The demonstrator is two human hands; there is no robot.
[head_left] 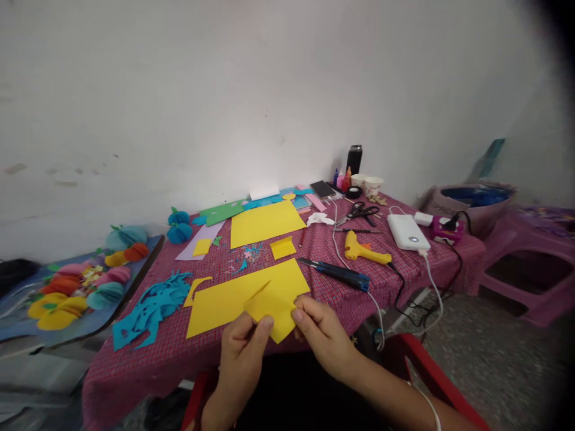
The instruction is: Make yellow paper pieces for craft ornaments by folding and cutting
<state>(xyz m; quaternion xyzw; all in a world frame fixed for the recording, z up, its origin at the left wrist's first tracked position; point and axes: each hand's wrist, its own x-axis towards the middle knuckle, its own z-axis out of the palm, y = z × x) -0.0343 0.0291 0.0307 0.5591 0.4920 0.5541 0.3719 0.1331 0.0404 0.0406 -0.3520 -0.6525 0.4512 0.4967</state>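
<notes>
From the head camera we see the left hand [242, 347] and the right hand [321, 332] pinching a small folded yellow paper piece [272, 311] between thumbs and fingers, at the near edge of the table [148, 359]. Just behind it lies a larger yellow sheet [215, 302]. Blue paper scraps [150, 308] lie left; a blue cutter [335, 272] and a yellow glue gun [363, 250] lie right.

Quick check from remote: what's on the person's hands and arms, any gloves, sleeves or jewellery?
Both hands are bare, no gloves. The left hand and its forearm show no sleeve or jewellery. The right hand has a thin pale bangle on the forearm; no sleeve in view.
</notes>
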